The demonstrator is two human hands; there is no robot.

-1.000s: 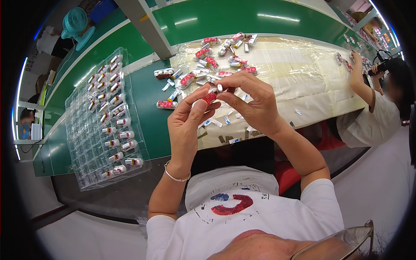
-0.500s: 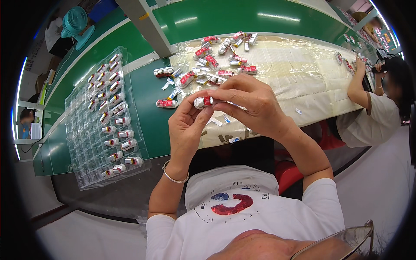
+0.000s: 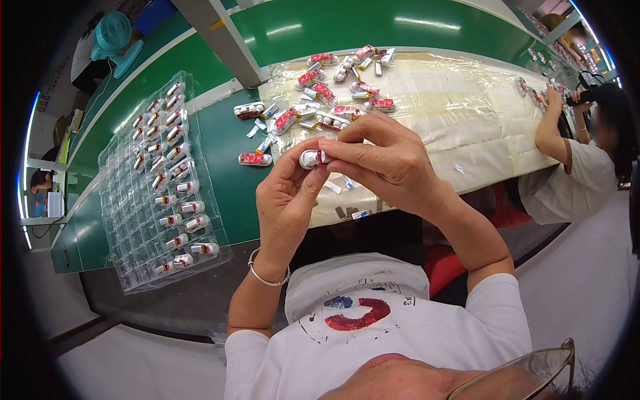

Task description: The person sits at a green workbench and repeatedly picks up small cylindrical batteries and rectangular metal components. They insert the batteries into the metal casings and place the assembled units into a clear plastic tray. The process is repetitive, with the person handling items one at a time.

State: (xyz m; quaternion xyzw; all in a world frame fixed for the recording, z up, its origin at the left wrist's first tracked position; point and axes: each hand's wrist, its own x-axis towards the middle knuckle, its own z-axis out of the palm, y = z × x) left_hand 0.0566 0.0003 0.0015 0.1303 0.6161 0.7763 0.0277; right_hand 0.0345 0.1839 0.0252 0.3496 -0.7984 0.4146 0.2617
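Both hands are raised over the near edge of the table, closed around one small white round-ended pack with a red label [image 3: 308, 159]. My left hand [image 3: 287, 193] grips its left side between thumb and fingers. The fingertips of my right hand [image 3: 390, 157] pinch its right end, where the red label shows; that end is partly hidden. Just beyond the hands lies a loose heap of similar packs, such as a red-labelled one [image 3: 287, 121], among small white and gold pieces. A single red-labelled pack [image 3: 255, 159] lies left of my left hand.
A clear plastic tray [image 3: 123, 223] on the left holds several packs in its right-hand pockets. The beige taped sheet [image 3: 453, 113] covers the table on the right. A metal post [image 3: 223, 40] rises behind the heap. A co-worker [image 3: 567, 160] sits at the right; a fan [image 3: 113, 37] stands far left.
The pack has turned slightly between my fingers, so less of its red label shows. My hands stay in nearly the same place.
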